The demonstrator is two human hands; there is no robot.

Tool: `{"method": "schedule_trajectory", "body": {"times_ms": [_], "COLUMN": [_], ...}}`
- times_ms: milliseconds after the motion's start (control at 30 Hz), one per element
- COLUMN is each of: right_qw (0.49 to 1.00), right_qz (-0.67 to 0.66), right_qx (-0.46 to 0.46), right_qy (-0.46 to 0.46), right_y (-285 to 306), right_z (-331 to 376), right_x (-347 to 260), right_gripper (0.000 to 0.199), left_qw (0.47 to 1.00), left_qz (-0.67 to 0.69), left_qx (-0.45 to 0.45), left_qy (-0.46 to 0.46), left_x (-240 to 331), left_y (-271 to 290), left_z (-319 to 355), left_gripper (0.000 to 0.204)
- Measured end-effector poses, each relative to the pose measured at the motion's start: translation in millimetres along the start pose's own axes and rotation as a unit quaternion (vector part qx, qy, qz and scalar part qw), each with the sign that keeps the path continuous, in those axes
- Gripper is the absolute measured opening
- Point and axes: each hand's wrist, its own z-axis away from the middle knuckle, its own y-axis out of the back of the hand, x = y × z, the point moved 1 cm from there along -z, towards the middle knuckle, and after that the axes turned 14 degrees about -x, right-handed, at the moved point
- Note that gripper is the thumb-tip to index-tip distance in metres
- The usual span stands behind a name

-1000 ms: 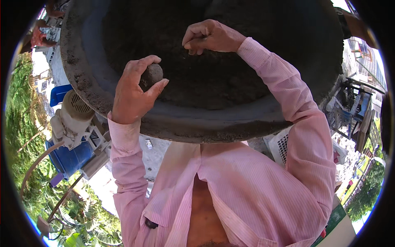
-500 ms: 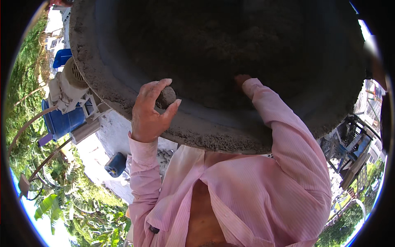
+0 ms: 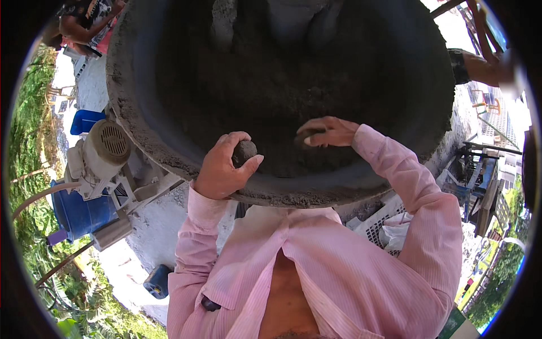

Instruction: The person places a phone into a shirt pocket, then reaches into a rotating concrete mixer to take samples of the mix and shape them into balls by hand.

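A large drum [image 3: 127, 121] with a cement-crusted rim opens in front of me, its inside dark with grey mix. My left hand [image 3: 223, 169] rests at the near left rim, thumb and fingers closed round a rounded grey lump [image 3: 244, 152]. Farther right, inside the drum, my right hand [image 3: 330, 133] has its fingers curled over a dark lump [image 3: 306, 135], partly hidden and blurred. Mix-coated blades [image 3: 293, 22] stand up at the far side of the drum. Both my sleeves are pink and striped.
To the left are a beige motor [image 3: 107, 141] and a blue barrel [image 3: 84, 212]. A small blue container [image 3: 158, 281] lies on the pale ground. A white perforated crate [image 3: 381, 226] sits under the right rim. Other people's arms show at the far left [image 3: 84, 28] and far right [image 3: 485, 69].
My right hand has lifted from the dark mix and come into plainer view, fingers curled round a lump. My left hand keeps its lump. The view has shifted, showing the blades and more of the people.
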Motion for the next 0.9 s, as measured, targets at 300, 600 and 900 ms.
{"method": "schedule_trajectory", "body": {"times_ms": [300, 600, 900], "right_qw": [0.987, 0.982, 0.982], "right_qz": [0.040, 0.014, 0.082], "right_qx": [-0.157, 0.190, 0.152], "right_qy": [-0.020, 0.016, 0.071], "right_y": [-65.8, -56.9, -65.2], "right_z": [-15.0, 18.5, 28.4], "right_x": [-13.1, -15.2, -15.9], "right_gripper": [0.045, 0.044, 0.047], "left_qw": [0.988, 0.929, 0.930], "left_qz": [-0.060, -0.061, -0.036], "left_qx": [-0.130, -0.356, -0.350], "left_qy": [-0.062, -0.086, -0.104], "left_x": [-17.7, 2.4, -18.7], "left_y": [21.6, 40.8, 32.2], "left_z": [7.7, 1.4, -6.3], "left_gripper": [0.049, 0.039, 0.038]}}
